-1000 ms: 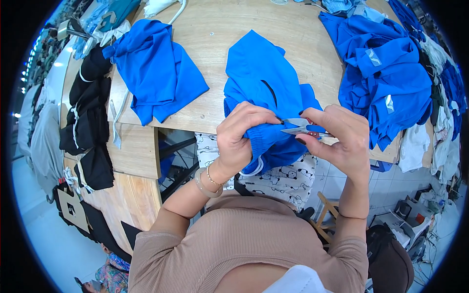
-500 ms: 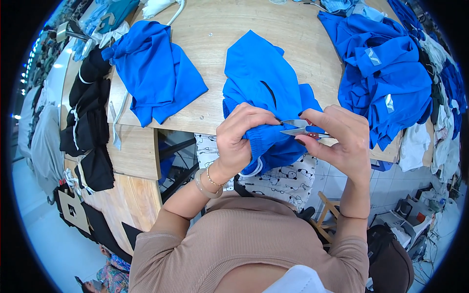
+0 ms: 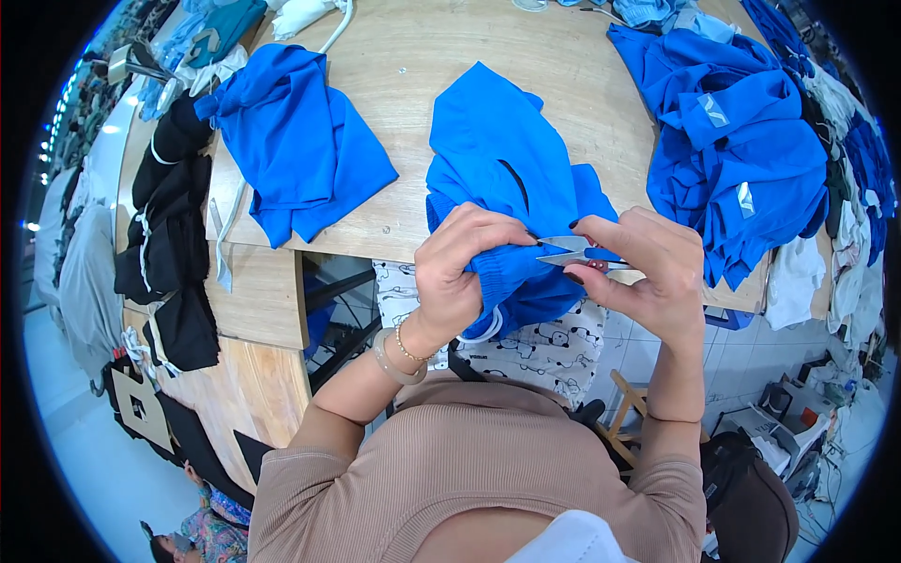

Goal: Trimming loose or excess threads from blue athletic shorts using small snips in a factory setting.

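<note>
Pale wooden table (image 3: 394,122), tiled floor (image 3: 737,357) below, row of lights (image 3: 66,98) far left.

And here's the blue garment (image 3: 502,131), bright and creased, spread over the table (image 3: 404,122) with one pointed corner aimed at the far side! A short, curved dark line (image 3: 513,185) shows up on its upper face, and down at the near end the gathered elastic band (image 3: 493,277) is bunched and raised, pinched in the left hand (image 3: 460,258). The near folds droop past the table's edge, a white cord (image 3: 490,324) looping out below them. In from the right come the small silver scissors (image 3: 565,258), gripped in the right hand (image 3: 652,267), blades parted in a narrow V, tips pointing left, right up by the pinched cloth; whether they touch it, impossible to tell
</note>
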The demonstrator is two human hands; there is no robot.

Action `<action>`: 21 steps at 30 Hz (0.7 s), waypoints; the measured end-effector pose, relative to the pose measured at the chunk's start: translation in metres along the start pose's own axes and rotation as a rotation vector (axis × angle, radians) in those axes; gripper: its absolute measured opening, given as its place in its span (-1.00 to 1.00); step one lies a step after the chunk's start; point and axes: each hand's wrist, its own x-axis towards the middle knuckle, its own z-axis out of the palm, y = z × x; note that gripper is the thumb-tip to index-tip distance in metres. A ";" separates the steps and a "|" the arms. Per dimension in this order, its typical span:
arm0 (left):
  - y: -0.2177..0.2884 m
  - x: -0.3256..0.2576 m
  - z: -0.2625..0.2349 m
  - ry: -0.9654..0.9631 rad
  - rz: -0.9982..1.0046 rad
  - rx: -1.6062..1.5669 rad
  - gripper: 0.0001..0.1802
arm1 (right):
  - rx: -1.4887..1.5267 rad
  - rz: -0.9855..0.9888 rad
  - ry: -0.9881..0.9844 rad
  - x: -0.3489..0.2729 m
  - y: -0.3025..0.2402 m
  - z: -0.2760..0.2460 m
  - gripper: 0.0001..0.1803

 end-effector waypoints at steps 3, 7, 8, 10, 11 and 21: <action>0.000 0.000 0.001 0.004 -0.003 -0.009 -0.82 | 0.038 0.008 0.010 -0.002 0.002 0.003 -0.61; -0.001 0.001 0.001 0.029 0.002 -0.030 -0.82 | 0.103 0.063 0.032 -0.003 0.000 0.010 -0.63; -0.001 0.002 0.001 0.029 0.003 -0.030 -0.82 | 0.102 0.062 0.032 -0.004 0.000 0.012 -0.63; -0.001 0.003 0.000 0.012 0.012 -0.032 -0.81 | 0.120 0.053 0.094 -0.005 0.000 0.016 -0.62; -0.001 0.002 0.000 0.012 0.013 -0.032 -0.81 | 0.119 0.053 0.095 -0.005 0.000 0.016 -0.62; 0.000 0.004 0.003 -0.010 -0.060 -0.106 -0.82 | 0.068 -0.019 0.156 -0.007 0.002 0.018 -0.67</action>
